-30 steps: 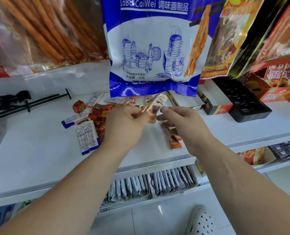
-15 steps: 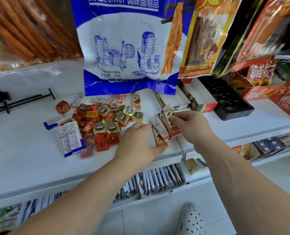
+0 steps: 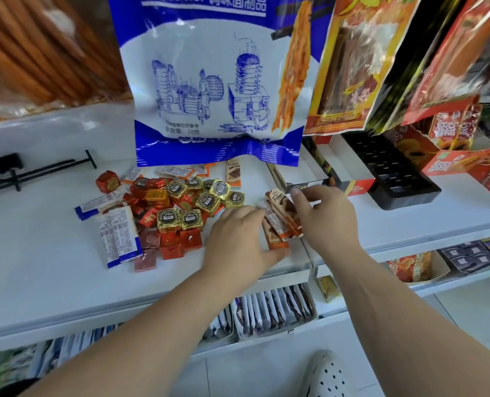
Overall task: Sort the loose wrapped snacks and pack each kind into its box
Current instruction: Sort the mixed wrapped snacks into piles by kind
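A white shelf (image 3: 37, 253) runs across a shop aisle, with a blue bag (image 3: 209, 81) and other snack bags hanging above it. At the far left of the shelf lies a black stand (image 3: 23, 173). Next come blue-and-white packets (image 3: 117, 236), some side by side near the front. Just right of them is a loose heap of red squares (image 3: 178, 242) and gold squares (image 3: 180, 219), touching and partly overlapping.

The left hand (image 3: 238, 242) lies flat on the shelf beside the heap. Its fingers are straight, gripping nothing, and its fingertips press the left edge of a small stack of orange bars (image 3: 281, 222). The stack lies tilted on the shelf between the two hands. The right hand (image 3: 327, 219) curls over the stack's upper end, pinching it.

Behind that hand stands an open box (image 3: 350, 167), and right of it a black tray (image 3: 395, 173).
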